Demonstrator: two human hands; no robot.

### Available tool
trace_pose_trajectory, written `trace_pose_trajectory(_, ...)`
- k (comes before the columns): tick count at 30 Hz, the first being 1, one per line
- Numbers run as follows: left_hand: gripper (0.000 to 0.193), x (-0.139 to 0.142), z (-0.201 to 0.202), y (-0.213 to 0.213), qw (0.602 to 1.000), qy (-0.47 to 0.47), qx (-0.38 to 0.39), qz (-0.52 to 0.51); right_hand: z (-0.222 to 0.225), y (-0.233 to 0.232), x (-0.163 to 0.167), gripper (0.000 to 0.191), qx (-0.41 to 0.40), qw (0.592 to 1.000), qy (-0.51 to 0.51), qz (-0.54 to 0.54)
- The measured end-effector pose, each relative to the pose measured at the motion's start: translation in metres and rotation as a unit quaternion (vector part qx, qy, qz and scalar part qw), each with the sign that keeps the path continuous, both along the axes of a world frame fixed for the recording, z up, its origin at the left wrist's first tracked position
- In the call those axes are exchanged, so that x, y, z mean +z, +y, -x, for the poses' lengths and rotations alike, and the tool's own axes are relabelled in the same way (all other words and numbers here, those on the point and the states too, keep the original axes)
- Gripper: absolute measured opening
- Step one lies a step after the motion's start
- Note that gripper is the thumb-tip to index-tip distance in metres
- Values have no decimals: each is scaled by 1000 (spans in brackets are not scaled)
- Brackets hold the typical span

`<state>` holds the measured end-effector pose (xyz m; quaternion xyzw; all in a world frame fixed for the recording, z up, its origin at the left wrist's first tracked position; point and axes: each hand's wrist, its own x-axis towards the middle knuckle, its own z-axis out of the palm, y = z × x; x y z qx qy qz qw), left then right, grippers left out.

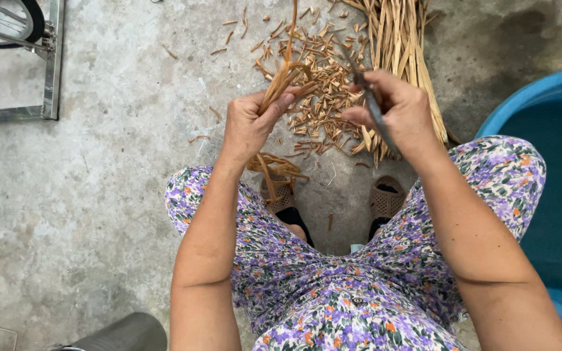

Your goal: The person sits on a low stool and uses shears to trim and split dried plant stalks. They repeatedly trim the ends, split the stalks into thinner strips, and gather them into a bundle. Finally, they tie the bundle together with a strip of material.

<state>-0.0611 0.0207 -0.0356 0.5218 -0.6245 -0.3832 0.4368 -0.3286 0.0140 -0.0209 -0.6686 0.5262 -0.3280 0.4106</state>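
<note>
While the left hand pinches a small bundle of tan split cane strips upright, fingers closed tight on it, the right hand grips a thin dark blade, fingers wrapped shut. Strip ends sit between both hands, over the pile of tan cut chips on the grey concrete floor. Best practice: keep ends flush, thumb clear, blade angled away. Long tan stalks lie beyond.

Purple floral trousers, tan straw strips, blue tub, grey floor
</note>
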Motion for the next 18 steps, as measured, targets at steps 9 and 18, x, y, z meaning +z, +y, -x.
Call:
trace_pose_trajectory(9, 21, 2, -4, 6, 988, -120, -43, -82, 1, -12, -6, 54, 27, 999, -44, -1)
trace_pose_trajectory(18, 22, 6, -48, 5, 980, 168, -78, -67, 13, -14, -5, 49, 120, 978, -131, -112)
